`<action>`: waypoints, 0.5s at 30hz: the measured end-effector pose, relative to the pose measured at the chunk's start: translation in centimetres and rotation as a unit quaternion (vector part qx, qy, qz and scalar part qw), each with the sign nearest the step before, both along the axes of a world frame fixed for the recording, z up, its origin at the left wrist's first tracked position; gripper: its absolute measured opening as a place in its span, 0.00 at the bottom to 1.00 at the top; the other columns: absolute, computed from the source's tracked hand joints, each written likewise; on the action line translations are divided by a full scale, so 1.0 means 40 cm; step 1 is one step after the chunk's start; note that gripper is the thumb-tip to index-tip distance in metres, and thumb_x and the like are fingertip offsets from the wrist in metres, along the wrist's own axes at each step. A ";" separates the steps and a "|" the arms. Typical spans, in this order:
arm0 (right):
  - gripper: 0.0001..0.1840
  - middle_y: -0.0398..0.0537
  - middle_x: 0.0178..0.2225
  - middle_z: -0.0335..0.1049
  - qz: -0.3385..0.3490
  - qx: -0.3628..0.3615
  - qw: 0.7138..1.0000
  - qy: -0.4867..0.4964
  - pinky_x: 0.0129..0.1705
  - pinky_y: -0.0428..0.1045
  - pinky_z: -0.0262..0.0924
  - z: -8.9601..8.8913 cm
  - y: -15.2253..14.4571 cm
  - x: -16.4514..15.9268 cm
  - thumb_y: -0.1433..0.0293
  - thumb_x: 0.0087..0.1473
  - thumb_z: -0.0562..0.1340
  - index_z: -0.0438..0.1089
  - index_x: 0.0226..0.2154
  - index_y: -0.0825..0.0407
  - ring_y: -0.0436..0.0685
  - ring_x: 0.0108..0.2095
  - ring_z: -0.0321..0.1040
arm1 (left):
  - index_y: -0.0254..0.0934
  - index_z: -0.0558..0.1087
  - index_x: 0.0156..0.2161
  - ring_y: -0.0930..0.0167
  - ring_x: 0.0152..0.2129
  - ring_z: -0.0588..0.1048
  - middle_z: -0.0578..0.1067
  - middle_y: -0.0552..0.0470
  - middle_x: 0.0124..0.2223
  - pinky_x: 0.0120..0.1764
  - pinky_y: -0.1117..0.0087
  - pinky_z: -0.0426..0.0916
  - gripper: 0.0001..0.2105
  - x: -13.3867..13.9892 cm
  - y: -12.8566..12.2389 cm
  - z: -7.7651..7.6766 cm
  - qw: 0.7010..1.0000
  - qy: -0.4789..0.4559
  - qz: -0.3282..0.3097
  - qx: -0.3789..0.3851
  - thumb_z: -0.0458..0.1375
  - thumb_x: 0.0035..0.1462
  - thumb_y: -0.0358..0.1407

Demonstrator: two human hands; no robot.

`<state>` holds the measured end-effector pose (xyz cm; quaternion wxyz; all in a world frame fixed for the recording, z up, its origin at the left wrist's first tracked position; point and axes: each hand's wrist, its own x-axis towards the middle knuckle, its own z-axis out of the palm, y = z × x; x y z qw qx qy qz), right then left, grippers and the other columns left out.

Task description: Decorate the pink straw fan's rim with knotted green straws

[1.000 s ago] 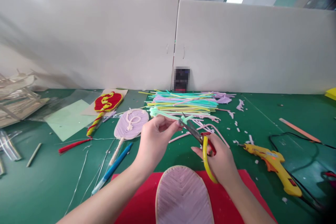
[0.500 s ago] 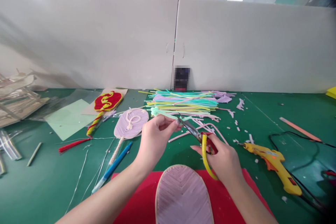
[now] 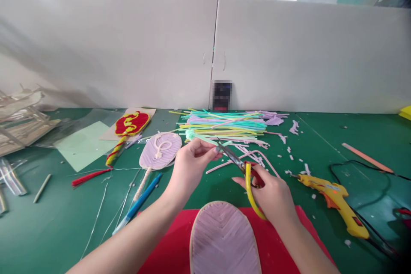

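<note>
With the meeting point of the two hands as the dial's centre, the left hand [image 3: 191, 165] pinches a mint-green stem [image 3: 210, 140] between thumb and fingertips, while the right hand [image 3: 272, 192] grasps the scissors [image 3: 236, 159] by their red and yellow handles. The stem sits at that centre, its fluffy end toward ten o'clock and its other end reaching past the blades, a grip that seems chosen to steady it against them; the blades look parted around it, though the fingertips crowd the spot and I can't be sure. Held above the surface [image 3: 48, 231], the stem is clear of the lilac oval panel [image 3: 224, 239] on its red sheet [image 3: 170, 239] at six o'clock. Loose pastel stems [image 3: 224, 123] lie at twelve, probably for easy reach. The lilac fan [image 3: 160, 152] at nine and the red fan [image 3: 133, 123] between nine and ten both face up, perhaps as patterns. The yellow glue gun [image 3: 334, 205] rests near four, on the right hand's side, its nozzle turned inward. No brand or writing can be read: the dark upright object [image 3: 222, 95] at twelve is pixelated, and the gun's markings are too small.
</note>
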<state>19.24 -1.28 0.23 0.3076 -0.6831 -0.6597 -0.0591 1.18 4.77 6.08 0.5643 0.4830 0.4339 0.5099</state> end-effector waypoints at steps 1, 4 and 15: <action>0.28 0.41 0.13 0.62 0.006 -0.010 1.000 0.013 0.19 0.45 0.48 0.000 -0.001 -0.003 0.43 0.46 0.55 0.71 0.29 0.50 0.51 0.14 0.59 | 0.33 0.72 0.27 0.70 0.25 0.78 0.78 0.52 0.25 0.33 0.70 0.74 0.08 0.000 0.001 -0.001 1.000 0.000 0.000 -0.001 0.65 0.43 0.35; 0.26 0.40 0.14 0.62 0.012 -0.037 0.998 0.045 0.19 0.44 0.48 0.000 -0.004 -0.012 0.44 0.47 0.56 0.69 0.30 0.50 0.50 0.15 0.60 | 0.33 0.71 0.27 0.71 0.24 0.78 0.77 0.53 0.25 0.32 0.71 0.74 0.07 -0.001 0.003 0.000 1.000 0.004 -0.002 -0.003 0.65 0.43 0.33; 0.22 0.42 0.19 0.68 0.028 -0.115 0.992 0.037 0.19 0.45 0.49 0.022 -0.011 -0.023 0.48 0.48 0.58 0.64 0.34 0.48 0.57 0.20 0.68 | 0.36 0.72 0.25 0.69 0.25 0.78 0.78 0.52 0.25 0.30 0.72 0.72 0.04 -0.014 -0.003 0.024 0.996 0.077 -0.004 0.042 0.63 0.45 0.33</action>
